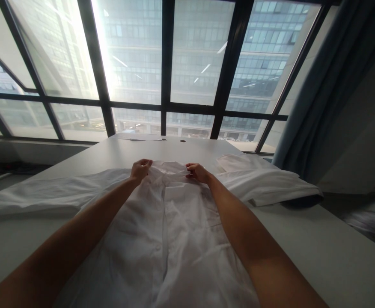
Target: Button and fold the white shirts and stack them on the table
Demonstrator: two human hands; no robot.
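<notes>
Left hand (140, 168) pinches the collar (170, 167) of a white shirt (162, 231), right hand (197, 172) pinches its other side. Shirt lies flat, front up, along the pale desk (319, 248), sleeves spread sideways. Likely light, soft, limp, wrinkles easily; grip at collar or shoulders. Thin white cotton, button placket down the centre.

Single head-worn view, looking forward and down along both forearms. Close over the surface (319, 248); the near edge runs out of frame below. Faces the window (187, 64) beyond the surface's far edge. No second view.
</notes>
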